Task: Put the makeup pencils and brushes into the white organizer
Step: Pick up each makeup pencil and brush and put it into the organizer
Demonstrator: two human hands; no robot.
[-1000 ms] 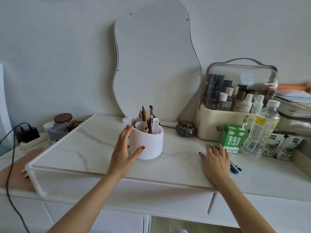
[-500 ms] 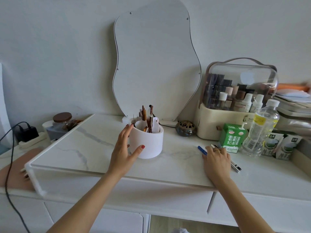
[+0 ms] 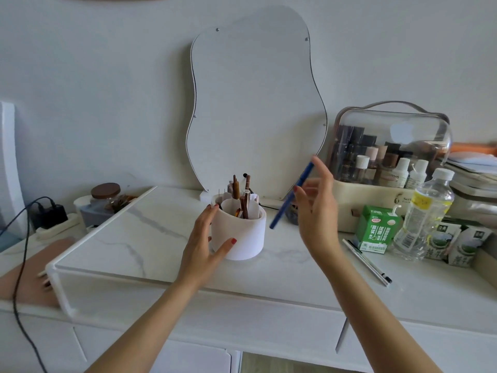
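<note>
The round white organizer (image 3: 242, 238) stands on the marble tabletop with several brown pencils and brushes (image 3: 240, 196) upright inside. My left hand (image 3: 204, 238) is cupped against its left side, thumb across the front. My right hand (image 3: 316, 208) is raised to the right of the organizer, holding a blue pencil (image 3: 291, 196) slanted with its lower tip near the organizer's right rim. Two more pencils, white and black (image 3: 367, 262), lie on the table to the right.
A wavy mirror (image 3: 255, 103) leans on the wall behind. A clear-lidded cosmetics case (image 3: 390, 154), a green carton (image 3: 376, 230), a water bottle (image 3: 425, 219) and more cartons (image 3: 457, 243) crowd the right. A jar (image 3: 106, 195) and charger cable (image 3: 24, 238) sit left.
My right hand picked the blue pencil up off the table and lifted it up and left toward the organizer. My left hand stayed on the organizer.
</note>
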